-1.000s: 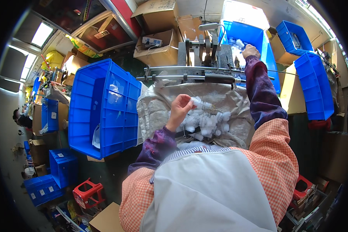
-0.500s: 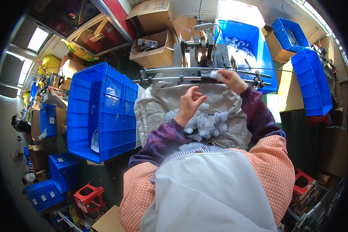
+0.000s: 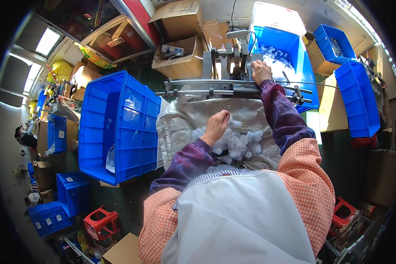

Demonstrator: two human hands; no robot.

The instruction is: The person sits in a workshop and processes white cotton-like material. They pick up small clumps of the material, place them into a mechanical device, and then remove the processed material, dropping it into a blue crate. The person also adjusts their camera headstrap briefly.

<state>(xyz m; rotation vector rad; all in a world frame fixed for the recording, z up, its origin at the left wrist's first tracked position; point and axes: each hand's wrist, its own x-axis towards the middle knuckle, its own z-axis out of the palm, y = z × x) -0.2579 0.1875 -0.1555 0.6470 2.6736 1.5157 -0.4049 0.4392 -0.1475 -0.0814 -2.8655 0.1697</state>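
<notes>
My left hand point(image 3: 217, 125) hovers over a heap of small white pieces point(image 3: 235, 140) lying in an open grey sack point(image 3: 180, 127) on my lap; its fingers are pinched together on what looks like one white piece. My right hand point(image 3: 260, 70) reaches forward to the grey metal machine point(image 3: 226, 66) on its horizontal rail point(image 3: 198, 83), fingers curled on a small white piece at the machine's right side. Beyond that hand a blue crate point(image 3: 290, 48) holds more white pieces.
A large blue crate point(image 3: 119, 123) stands at my left with a few white scraps inside. More blue crates point(image 3: 358, 94) stack at the right, cardboard boxes point(image 3: 182, 57) sit behind the machine, and a red stool point(image 3: 102, 222) stands on the floor. Another person point(image 3: 25, 137) works far left.
My right hand went from the far crate back to the sack, then forward again to the machine. My left hand stayed over the heap, shifting slightly.
</notes>
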